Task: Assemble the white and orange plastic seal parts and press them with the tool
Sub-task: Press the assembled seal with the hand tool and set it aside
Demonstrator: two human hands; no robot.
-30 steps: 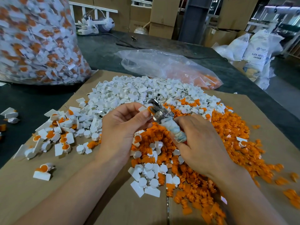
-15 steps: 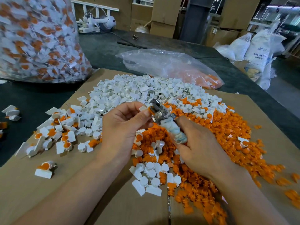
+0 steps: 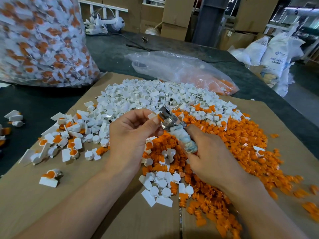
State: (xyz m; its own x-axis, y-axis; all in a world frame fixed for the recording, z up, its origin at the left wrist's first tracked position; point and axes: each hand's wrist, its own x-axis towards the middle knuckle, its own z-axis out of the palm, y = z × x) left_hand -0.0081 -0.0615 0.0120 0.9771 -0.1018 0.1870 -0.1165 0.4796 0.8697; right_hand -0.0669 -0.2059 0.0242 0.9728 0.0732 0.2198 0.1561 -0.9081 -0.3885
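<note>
**Seal part held at the tool's head, 2 hands at work**

Head view: we see the left hand (image 3: 131,135) pinching a small white and orange plastic seal part (image 3: 154,116) between thumb and fingertips. The part sits right against the metal head of the pressing tool (image 3: 174,130), a short steel-tipped tool whose handle is wrapped in pale, grubby tape. The right hand (image 3: 208,156) is clenched round that wrapped handle, and the tool slants up and to the left toward the left hand. Both hands hang just above the loose parts, near the middle of the brown cardboard sheet (image 3: 86,204).

On the sheet beyond the hands lies a heap of white plastic seal bodies (image 3: 155,95). It runs into a wide spread of small orange plastic inserts (image 3: 241,135) on the right and under the hands. To the left of the left hand we see a looser scatter of assembled white seals with orange centres (image 3: 65,135), and 1 more lies apart near the sheet's left edge.

The cardboard rests on a dark table (image 3: 43,100). At the far left stands a large clear plastic bag full of white and orange seals (image 3: 43,40). Behind the white heap lies a flat clear plastic bag holding orange pieces (image 3: 181,71). Brown cardboard boxes (image 3: 176,11) and white sacks (image 3: 276,54) stand in the background.
</note>
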